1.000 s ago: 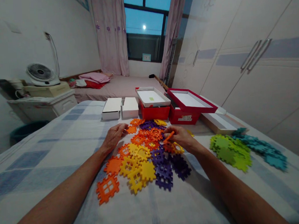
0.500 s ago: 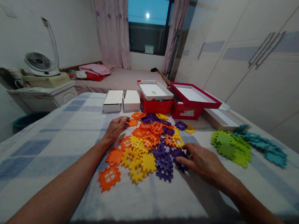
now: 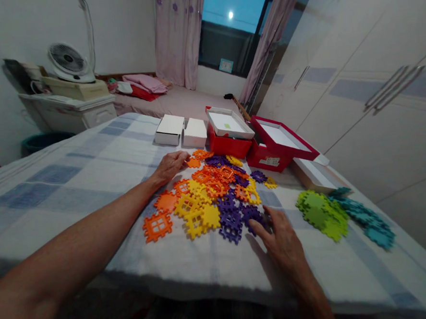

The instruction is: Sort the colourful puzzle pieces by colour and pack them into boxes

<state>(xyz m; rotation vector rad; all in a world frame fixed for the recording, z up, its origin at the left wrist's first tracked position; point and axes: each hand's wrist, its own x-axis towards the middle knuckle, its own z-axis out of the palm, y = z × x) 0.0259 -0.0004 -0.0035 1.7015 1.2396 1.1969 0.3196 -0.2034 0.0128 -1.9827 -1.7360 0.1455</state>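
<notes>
A heap of flat plastic interlocking tiles with notched edges lies on the checked cloth, mixing orange, yellow and purple. My left hand rests at the far left of the heap, its fingertips at a plain orange tile. My right hand is at the near right side, thumb and fingers apart, with the thumb touching a purple tile. Yellow tiles lie at the front, beside an orange window-pattern tile. Some tiles are partly hidden under others.
Right of my right hand are a pile of green tiles and a row of teal tiles. Behind the heap stand two small white boxes, red boxes with lids on top, and a shallow white tray.
The view has tilted and shifted, so the scene sits differently in the picture. My right hand has turned slightly beside the purple tile; my left hand stays by the orange tile.
</notes>
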